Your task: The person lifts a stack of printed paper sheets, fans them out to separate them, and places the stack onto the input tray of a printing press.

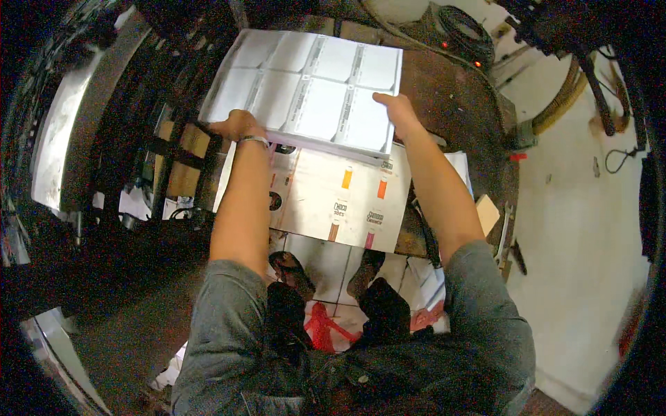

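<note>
Grey cloth sleeves (229,312), left hand (239,125) and right hand (399,113) half-curled, gripping a flat rectangular paper stack (322,97)

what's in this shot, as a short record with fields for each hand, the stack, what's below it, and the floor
left hand: at the stack's near left corner, band on the wrist
right hand: on the stack's right edge, thumb on top
stack: white paper, printed in a grid
below: pale printed sheet with coloured bars, partly covered in this view
contact: cannot tell whether stack rests on sheet
floor: pale tiles, red item
</note>
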`<move>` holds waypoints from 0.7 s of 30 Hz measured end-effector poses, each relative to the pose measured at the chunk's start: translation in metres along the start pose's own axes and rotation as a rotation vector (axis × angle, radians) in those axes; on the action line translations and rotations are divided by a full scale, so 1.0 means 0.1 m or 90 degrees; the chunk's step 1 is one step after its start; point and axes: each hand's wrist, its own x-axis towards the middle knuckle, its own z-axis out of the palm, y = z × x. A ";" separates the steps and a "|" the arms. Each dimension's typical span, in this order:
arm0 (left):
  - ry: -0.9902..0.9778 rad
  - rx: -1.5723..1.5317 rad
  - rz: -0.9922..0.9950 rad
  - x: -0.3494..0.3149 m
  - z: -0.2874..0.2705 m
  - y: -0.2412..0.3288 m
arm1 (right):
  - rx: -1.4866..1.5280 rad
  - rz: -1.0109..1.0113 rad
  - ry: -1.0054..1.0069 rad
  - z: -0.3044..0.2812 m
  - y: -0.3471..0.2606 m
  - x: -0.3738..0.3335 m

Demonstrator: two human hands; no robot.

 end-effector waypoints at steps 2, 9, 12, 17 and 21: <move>-0.021 0.104 0.018 0.00 0.05 0.02 | -0.040 -0.040 0.023 -0.05 0.03 0.02; -0.156 0.588 0.172 0.20 0.20 -0.16 | 0.043 0.020 0.022 -0.17 -0.13 -0.17; -0.218 0.818 0.281 0.46 0.13 -0.34 | 0.002 -0.045 0.087 -0.30 -0.40 -0.67; -0.364 1.075 0.566 0.23 0.20 -0.08 | -0.504 -0.315 0.498 -1.78 0.16 -1.87; -0.202 0.981 0.332 0.56 0.11 -0.43 | -0.838 0.082 0.534 -2.01 0.51 -2.64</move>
